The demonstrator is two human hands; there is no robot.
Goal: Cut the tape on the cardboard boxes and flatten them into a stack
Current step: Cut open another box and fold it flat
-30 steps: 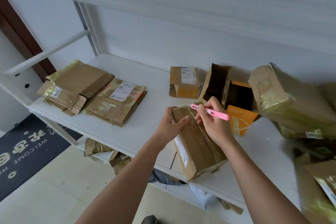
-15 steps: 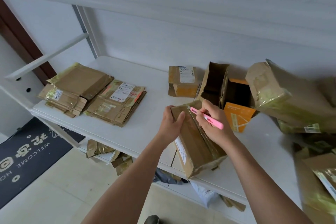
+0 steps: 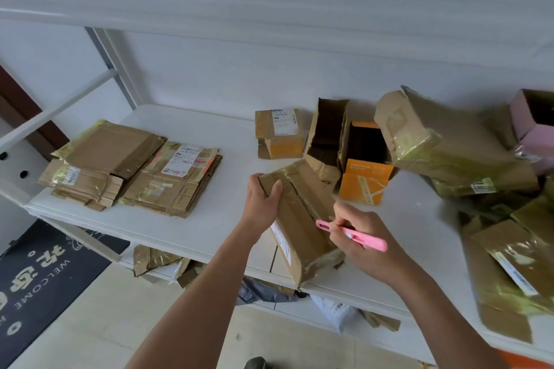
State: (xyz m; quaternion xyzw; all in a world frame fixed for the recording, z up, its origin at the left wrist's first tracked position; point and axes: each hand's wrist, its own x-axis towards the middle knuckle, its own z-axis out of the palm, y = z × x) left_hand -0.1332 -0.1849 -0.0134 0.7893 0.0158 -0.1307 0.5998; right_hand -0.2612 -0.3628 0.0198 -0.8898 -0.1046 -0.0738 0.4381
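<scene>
— Lying tilted at the front edge of the white shelf (image 3: 209,228), a taped cardboard box (image 3: 299,219) is seen; how is it held?

— Its far left corner is gripped by the left hand (image 3: 262,201), with the thumb laid on the top face and the fingers curled over the far end.

— And the right hand (image 3: 364,241)?

— A pink cutter (image 3: 352,235) is clenched in it, pen-fashion, with the tip set against the near part of the box top, just right of the middle seam. The box is thus placed between the two hands.

— What else is carried by the shelf?

— Two stacks of flattened boxes (image 3: 132,168) are laid at the left, well apart from the hands. An orange box (image 3: 364,183) is stood just behind the held box, and unflattened boxes (image 3: 449,141) are heaped at the right.
</scene>
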